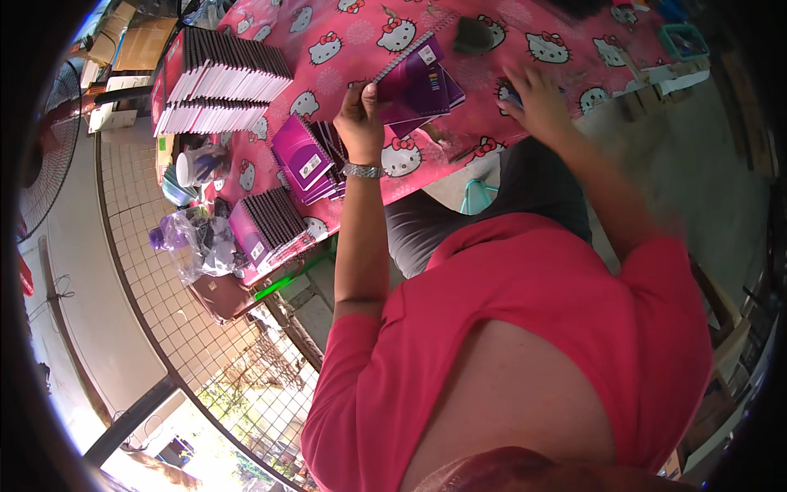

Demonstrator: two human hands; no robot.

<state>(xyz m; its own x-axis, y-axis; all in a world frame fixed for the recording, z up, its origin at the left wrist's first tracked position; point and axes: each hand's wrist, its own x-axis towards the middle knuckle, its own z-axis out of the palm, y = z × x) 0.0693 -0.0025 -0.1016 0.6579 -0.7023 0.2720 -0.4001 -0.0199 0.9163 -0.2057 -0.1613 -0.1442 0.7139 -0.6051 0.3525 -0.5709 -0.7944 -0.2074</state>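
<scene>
At the table's near edge, the left hand (361, 123) is closed on the lower corner of a purple spiral notebook (418, 78), thumb on one face and fingers behind it, so the book stands tilted up off the pink patterned tablecloth (344, 33). It is held by that one corner only, and more purple notebooks lie directly under it. The right hand (537, 98) is blurred; it rests fingers-down on the cloth to the right of the book, over something small and blue, and whether it is pinching that thing or only pressing on it cannot be told.

Leftward, a fanned pile of purple notebooks (307, 160) sits just beside the left wrist, and another pile (270, 225) lies at the cloth's overhanging edge. Two tall stacks of white-edged notebooks (217, 82) stand farther back. A dark rounded object (474, 37) lies beyond the held book, and a small green basket (684, 39) sits far right.

The likeliest trouble, as I judge it, is the corner grip: a heavy cover could swing open or the book could slip down onto those beneath and scatter them. The left forearm also passes close to the fanned pile, so a careless sweep might push it, or the pile at the overhang, off the table.
</scene>
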